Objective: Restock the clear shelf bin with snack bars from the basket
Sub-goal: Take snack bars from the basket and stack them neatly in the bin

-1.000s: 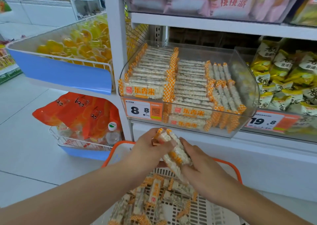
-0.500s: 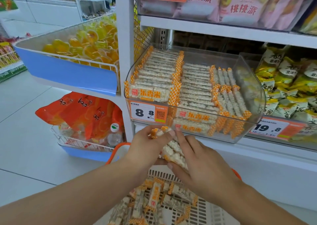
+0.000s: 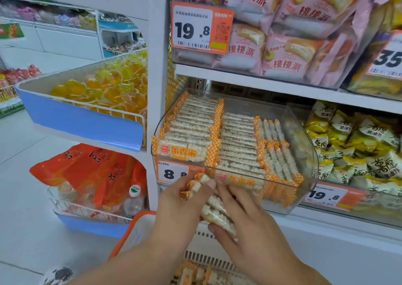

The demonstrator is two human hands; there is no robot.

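Now both hands, left hand (image 3: 185,200) and right hand (image 3: 243,217), clasp a bundle of snack bars (image 3: 214,208) just below the clear shelf bin (image 3: 304,154); lift above its front lip, keeping bars aligned, basket (image 3: 139,224) beneath.

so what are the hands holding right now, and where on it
A small bunch of snack bars, held between both hands. The left hand pinches the upper orange-checked ends; the right hand grips the lower ends and side, in front of the clear bin.
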